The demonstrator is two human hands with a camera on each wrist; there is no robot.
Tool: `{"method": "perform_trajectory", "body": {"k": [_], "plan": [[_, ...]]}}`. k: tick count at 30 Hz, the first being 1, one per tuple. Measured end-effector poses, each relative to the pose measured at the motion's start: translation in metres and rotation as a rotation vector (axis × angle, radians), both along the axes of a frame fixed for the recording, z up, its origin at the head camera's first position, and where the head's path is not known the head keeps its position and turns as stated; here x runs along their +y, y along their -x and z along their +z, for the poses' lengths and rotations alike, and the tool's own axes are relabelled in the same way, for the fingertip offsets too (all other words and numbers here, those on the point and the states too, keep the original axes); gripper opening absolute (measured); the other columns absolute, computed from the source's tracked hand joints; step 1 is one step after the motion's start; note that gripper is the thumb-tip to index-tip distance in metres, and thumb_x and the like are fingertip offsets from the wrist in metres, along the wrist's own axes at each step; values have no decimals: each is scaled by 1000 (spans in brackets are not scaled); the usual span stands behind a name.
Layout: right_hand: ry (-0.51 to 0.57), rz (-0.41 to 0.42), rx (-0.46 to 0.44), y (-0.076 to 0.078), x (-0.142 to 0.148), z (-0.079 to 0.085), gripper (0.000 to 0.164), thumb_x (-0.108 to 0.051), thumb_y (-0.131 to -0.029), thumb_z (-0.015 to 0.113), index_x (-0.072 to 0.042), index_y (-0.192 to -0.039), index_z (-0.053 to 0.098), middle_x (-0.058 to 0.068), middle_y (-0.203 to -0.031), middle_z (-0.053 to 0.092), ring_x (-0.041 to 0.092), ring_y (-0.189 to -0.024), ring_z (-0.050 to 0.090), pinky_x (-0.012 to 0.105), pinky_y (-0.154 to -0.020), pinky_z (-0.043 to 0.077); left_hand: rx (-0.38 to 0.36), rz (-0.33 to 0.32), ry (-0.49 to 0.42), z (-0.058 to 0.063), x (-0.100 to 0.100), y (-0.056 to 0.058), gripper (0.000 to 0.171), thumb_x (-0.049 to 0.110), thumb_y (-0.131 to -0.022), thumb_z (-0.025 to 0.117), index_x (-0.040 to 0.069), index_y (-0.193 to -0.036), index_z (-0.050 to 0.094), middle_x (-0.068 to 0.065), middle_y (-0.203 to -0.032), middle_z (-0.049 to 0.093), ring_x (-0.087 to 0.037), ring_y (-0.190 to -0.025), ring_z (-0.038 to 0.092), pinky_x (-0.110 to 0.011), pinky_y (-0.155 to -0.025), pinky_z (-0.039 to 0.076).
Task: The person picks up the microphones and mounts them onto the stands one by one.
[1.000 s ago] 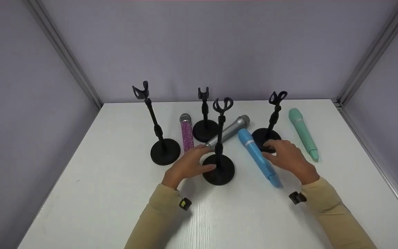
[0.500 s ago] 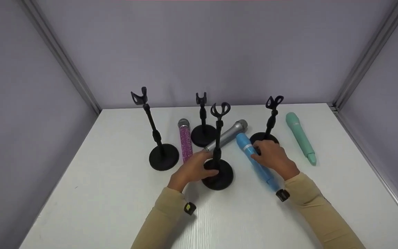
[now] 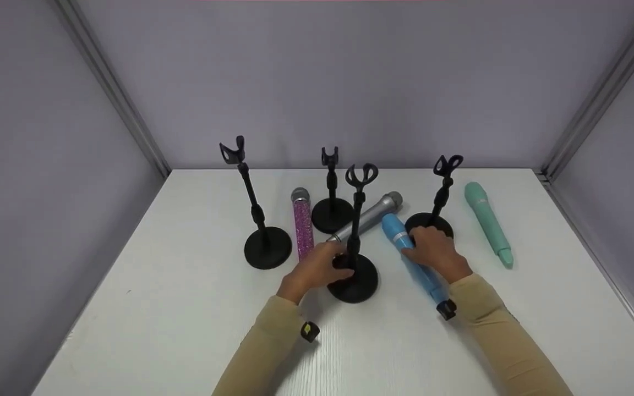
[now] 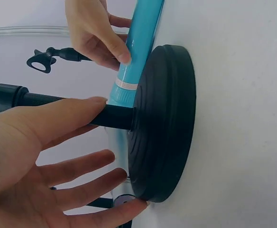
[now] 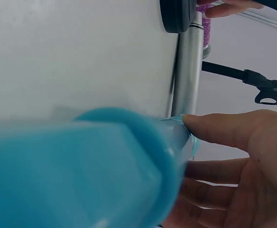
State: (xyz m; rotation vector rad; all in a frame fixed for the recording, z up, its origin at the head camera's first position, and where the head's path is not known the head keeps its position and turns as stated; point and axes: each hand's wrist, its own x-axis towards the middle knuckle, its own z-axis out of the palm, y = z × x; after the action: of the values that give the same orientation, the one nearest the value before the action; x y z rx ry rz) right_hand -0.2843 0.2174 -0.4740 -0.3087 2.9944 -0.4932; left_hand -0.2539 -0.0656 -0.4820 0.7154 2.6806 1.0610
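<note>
My left hand (image 3: 317,269) is at the front black microphone stand (image 3: 360,289), low on its pole. In the left wrist view the thumb lies over the pole (image 4: 118,117) and the index finger passes behind it; the other fingers spread loosely beside the round base. With my right hand (image 3: 435,253) I grip a light blue microphone (image 3: 395,228), thumb on one side and fingers on the other. This microphone lies slanted between the front stand and the right stand (image 3: 442,198). The silver microphone (image 3: 378,211) lies behind the front stand's pole, partly hidden.
A purple glitter microphone (image 3: 303,220) lies left of the rear middle stand (image 3: 332,213), its lower end behind my left hand. Another black stand (image 3: 267,248) stands at left. At right lies a green microphone (image 3: 487,220). Panels (image 3: 317,82) enclose the white table (image 3: 185,308).
My right hand has moved left from near the right stand's base onto the blue microphone. My left hand has shifted slightly closer around the front stand. The head view has shifted a little.
</note>
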Motion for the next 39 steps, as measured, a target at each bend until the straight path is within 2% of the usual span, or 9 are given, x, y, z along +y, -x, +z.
{"method": "perform_trajectory", "body": {"k": [5, 10, 17, 22, 25, 34, 39], "plan": [[-19, -9, -41, 1, -3, 0, 40, -31, -94, 71, 5, -110, 66, 14, -86, 64, 24, -71, 58, 38, -62, 49, -35, 21, -36, -2, 2, 2, 22, 13, -89, 81, 8, -109, 74, -11, -111, 74, -27, -105, 69, -36, -89, 57], [-22, -8, -64, 1, -6, 1, 43, -32, -94, 72, 6, -112, 64, 15, -87, 63, 25, -72, 59, 39, -63, 50, -36, 30, -22, -3, 2, 3, 22, 13, -87, 82, 7, -107, 76, -8, -109, 76, -24, -104, 69, -34, -88, 57], [-2, -7, -87, 4, -5, 0, 42, -31, -94, 72, 6, -112, 63, 15, -88, 64, 24, -72, 60, 36, -62, 51, -11, 46, -4, -4, 4, 2, 24, 12, -84, 85, 4, -105, 76, -8, -105, 75, -19, -98, 67, -32, -87, 56], [22, 0, -90, 5, -3, -2, 38, -30, -94, 71, 6, -106, 63, 15, -85, 64, 24, -69, 61, 33, -58, 50, -17, 77, 9, -4, 8, 2, 25, 10, -83, 86, 4, -105, 76, -6, -104, 74, -17, -96, 66, -32, -86, 57], [40, 2, -102, 5, -2, -1, 39, -28, -94, 70, 7, -109, 62, 17, -88, 65, 25, -69, 63, 33, -57, 51, -15, 95, 28, -5, 10, 2, 26, 10, -82, 86, 4, -106, 77, -6, -104, 75, -16, -96, 66, -32, -86, 57], [117, -24, -148, 3, -1, 7, 40, -25, -96, 67, 5, -120, 58, 17, -98, 64, 25, -80, 63, 32, -65, 52, -12, 127, 47, -4, 12, 2, 30, 11, -80, 88, 4, -107, 76, -8, -104, 75, -17, -96, 66, -36, -89, 57], [179, -16, -106, 0, -2, 17, 37, -26, -95, 68, 3, -118, 61, 15, -100, 65, 24, -85, 62, 35, -72, 53, -68, 150, 56, -1, 14, 4, 34, 12, -79, 89, 5, -110, 75, -8, -107, 75, -17, -96, 65, -36, -88, 57]]}}
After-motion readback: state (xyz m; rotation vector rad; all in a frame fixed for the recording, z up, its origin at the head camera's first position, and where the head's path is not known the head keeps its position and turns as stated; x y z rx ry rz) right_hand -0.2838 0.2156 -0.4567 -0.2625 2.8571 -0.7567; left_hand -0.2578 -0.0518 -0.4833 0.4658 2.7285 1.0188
